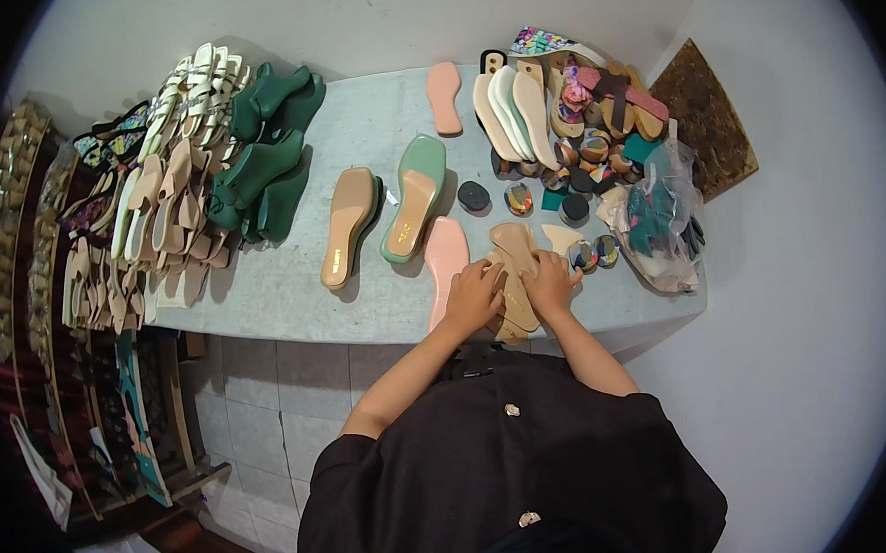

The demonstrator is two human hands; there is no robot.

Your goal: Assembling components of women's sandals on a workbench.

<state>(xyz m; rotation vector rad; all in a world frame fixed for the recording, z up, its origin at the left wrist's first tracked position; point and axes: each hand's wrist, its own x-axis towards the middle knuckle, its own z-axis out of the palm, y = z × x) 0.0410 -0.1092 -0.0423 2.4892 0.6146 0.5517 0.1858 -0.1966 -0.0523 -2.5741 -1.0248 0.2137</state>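
A tan, shoe-shaped insole (510,241) lies near the front edge of the table, with a thin tan piece (511,331) showing beneath its lower end. My left hand (475,295) grips its left side, fingers bent over the edge. On the opposite side my right hand (551,281) holds the insole, its thumb on top and its fingers at the right edge. Part of the insole is hidden under both hands. A pink insole (446,261) lies just left of my left hand. Beside my right hand sits a cream scrap (562,236).
Left of the pink insole stand a green sole (423,162) and a tan sole (351,206). Dark green shoe forms (273,165) and strappy sandals (181,205) crowd the table's left. Patterned heel pieces (519,199), white soles (512,108) and a clear plastic bag (671,189) fill the right.
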